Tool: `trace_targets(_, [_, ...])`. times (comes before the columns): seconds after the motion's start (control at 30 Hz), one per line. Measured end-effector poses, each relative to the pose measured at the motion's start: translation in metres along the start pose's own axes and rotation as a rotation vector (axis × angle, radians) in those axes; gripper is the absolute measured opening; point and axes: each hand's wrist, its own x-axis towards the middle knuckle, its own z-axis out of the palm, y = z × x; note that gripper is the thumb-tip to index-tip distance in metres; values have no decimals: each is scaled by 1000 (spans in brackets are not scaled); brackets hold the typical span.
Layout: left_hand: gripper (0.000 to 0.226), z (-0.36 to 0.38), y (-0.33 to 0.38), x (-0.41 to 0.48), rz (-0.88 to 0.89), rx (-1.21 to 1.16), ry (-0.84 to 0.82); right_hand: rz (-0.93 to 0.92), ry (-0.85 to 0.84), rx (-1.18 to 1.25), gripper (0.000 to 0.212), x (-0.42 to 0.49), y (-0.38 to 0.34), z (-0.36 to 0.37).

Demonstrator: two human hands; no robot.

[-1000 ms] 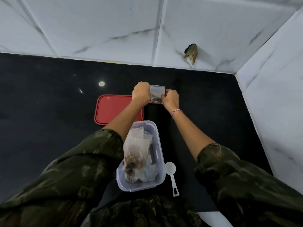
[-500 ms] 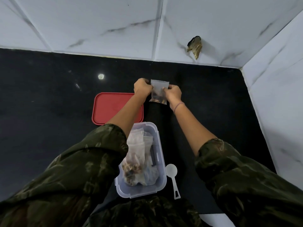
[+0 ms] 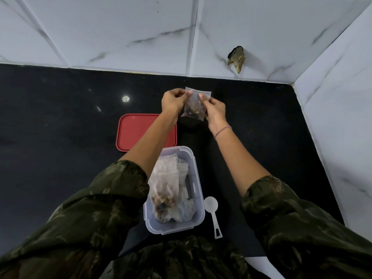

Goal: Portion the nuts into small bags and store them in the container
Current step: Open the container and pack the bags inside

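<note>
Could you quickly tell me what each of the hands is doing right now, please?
Left hand: pinches the small bag of nuts near its top left corner.
Right hand: pinches the same bag near its top right.

**Even light, bent edges**

The white wall [image 3: 120, 27] is bright and evenly lit. The glossy black worktop [image 3: 60, 127] stays dark, with one small round glare spot [image 3: 125, 99]. Shadows are faint. The small bag [image 3: 194, 106] looks sharp. Tile lines splay toward the edges, and the sleeves [image 3: 90, 218] look soft.
</note>
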Motion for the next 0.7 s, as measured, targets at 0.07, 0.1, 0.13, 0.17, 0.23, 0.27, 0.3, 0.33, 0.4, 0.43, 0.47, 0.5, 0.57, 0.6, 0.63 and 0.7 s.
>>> trace_targets(0.07, [10, -1, 6, -9, 41, -51, -6, -18, -25, 41, 12, -8, -5, 0])
trace_targets(0.1, [10, -2, 9, -13, 58, -69, -4, -20, -38, 61, 14, -12, -7, 1])
trace_targets(0.13, [10, -2, 11, -17, 72, -87, 4, -21, -53, 81, 14, -17, -10, 3])
trace_targets(0.17, [10, -2, 13, -21, 86, -98, 17, -29, -69, 96, 11, -21, -13, 4])
trace_targets(0.23, [10, -5, 17, -28, 132, -86, 57, -71, -85, 98, 10, -31, -18, 6])
trace_targets(0.27, [10, -8, 19, -32, 162, -68, 78, -103, -83, 86, 10, -35, -19, 8])
trace_targets(0.3, [9, -10, 20, -35, 192, -54, 95, -135, -77, 73, 11, -39, -20, 9])
trace_targets(0.33, [8, -13, 21, -39, 215, -50, 106, -162, -69, 67, 12, -43, -20, 11])
trace_targets(0.4, [12, -19, 24, -52, 247, -39, 130, -203, -55, 66, 13, -53, -19, 14])
trace_targets(0.43, [12, -22, 24, -59, 258, -28, 143, -221, -54, 63, 14, -59, -18, 14])
trace_targets(0.47, [11, -25, 24, -67, 271, -17, 155, -237, -54, 55, 16, -65, -17, 14])
trace_targets(0.5, [10, -28, 23, -74, 286, -9, 165, -250, -56, 42, 18, -71, -15, 15])
trace_targets(0.57, [11, -35, 18, -90, 321, -2, 187, -282, -64, 13, 21, -86, -12, 14])
trace_targets(0.6, [11, -37, 17, -99, 335, 5, 200, -298, -70, 9, 22, -94, -11, 13])
trace_targets(0.63, [12, -40, 15, -107, 344, 18, 217, -308, -76, 11, 23, -102, -9, 13])
trace_targets(0.7, [14, -44, 11, -122, 354, 30, 248, -307, -89, 18, 25, -115, -4, 12])
